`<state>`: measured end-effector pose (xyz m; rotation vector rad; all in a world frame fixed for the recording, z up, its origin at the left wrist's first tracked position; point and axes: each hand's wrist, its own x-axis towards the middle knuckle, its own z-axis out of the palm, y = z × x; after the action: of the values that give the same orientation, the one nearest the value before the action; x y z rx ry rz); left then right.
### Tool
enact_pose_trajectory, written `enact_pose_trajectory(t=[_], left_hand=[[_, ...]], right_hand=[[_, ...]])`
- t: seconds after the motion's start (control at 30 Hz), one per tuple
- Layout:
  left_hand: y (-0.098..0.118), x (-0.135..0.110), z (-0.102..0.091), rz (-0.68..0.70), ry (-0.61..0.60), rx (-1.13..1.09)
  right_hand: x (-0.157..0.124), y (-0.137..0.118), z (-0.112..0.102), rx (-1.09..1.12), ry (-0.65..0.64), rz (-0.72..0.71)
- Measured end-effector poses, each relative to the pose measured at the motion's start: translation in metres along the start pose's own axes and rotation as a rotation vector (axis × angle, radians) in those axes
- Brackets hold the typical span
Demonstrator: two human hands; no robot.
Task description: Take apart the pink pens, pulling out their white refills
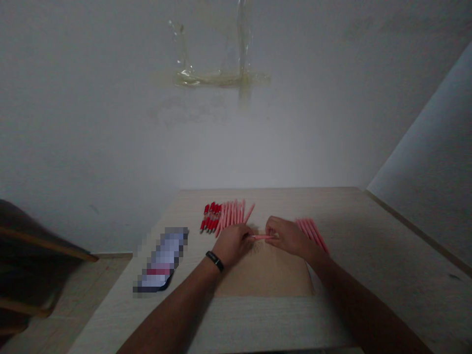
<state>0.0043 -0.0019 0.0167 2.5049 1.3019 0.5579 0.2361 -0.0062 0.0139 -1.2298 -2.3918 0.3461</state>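
A slim pink pen [261, 237] lies level between my two hands, above a brown sheet [265, 275]. My left hand [232, 242], with a black band on its wrist, pinches the pen's left end. At the other end, the fingers of my right hand [288, 236] are closed on it. Behind my left hand is a row of pink pens [231, 212], one of them slanting. Beside them lie several short red pieces [210, 224] with grey ends. More pink pens [313, 233] lie by my right wrist. My fingers hide both ends of the held pen.
A pixelated phone-like object [162, 260] lies on the left of the pale wooden table [236, 324]. The table's far edge meets a grey wall [236, 147] with old clear tape [214, 78] on it. A dark chair-like piece [33, 260] stands at the left.
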Motion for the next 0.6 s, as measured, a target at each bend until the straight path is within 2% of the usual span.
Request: enact_pose_trajectory(t=[0.17,0.33,0.6], left_hand=[[0.0001,0.0003,-0.0023,-0.011,0.013,-0.012],[0.0008,0.0005,-0.0026,-0.016,0.021,-0.019],[0.0037,0.0,-0.0049,-0.028,0.004,-0.018]], right_hand=[[-0.001,0.0023,-0.0003,0.051,-0.021,-0.016],[-0.0009,0.0054,0.0015,0.009,-0.074,-0.051],[-0.0007,0.0054,0.0014,-0.018,-0.086,-0.055]])
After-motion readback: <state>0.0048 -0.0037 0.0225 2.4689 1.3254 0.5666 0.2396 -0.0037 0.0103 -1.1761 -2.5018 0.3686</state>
